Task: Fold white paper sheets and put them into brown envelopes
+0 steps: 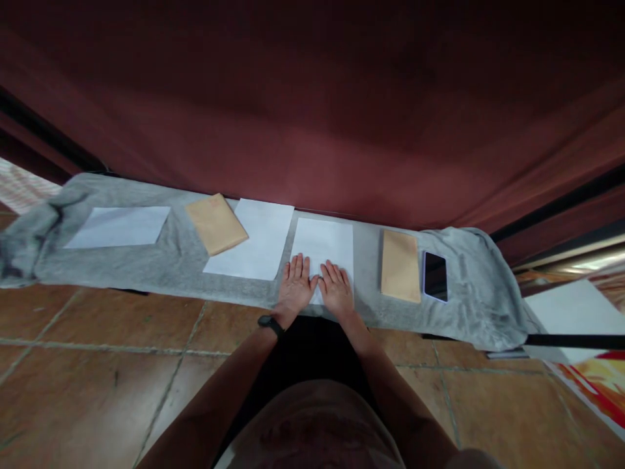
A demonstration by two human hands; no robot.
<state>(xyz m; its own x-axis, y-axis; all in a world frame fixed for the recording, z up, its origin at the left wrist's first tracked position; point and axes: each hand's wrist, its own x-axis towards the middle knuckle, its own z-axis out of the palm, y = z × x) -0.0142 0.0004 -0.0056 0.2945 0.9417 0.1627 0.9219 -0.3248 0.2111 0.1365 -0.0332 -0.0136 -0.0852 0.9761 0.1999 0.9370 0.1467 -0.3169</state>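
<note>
A white sheet of paper (325, 236) lies on the grey cloth of a narrow table, in front of my body. Both palms face down on its near part. My left hand (296, 284) rests at the sheet's near left edge, fingers spread a little; a dark band is on that wrist. Beside it, my right hand (336, 287) lies flat at the near right, the two thumbs close together. Neither hand grips anything. To the left is a larger white sheet (261, 238), with a tan envelope (217, 223) over its left edge.
Another white sheet (120, 226) lies at the far left. On the right are a second tan envelope (400, 266) and a phone (435, 277). The grey cloth (368, 312) covers the table. A dark red curtain (312, 150) hangs behind it.
</note>
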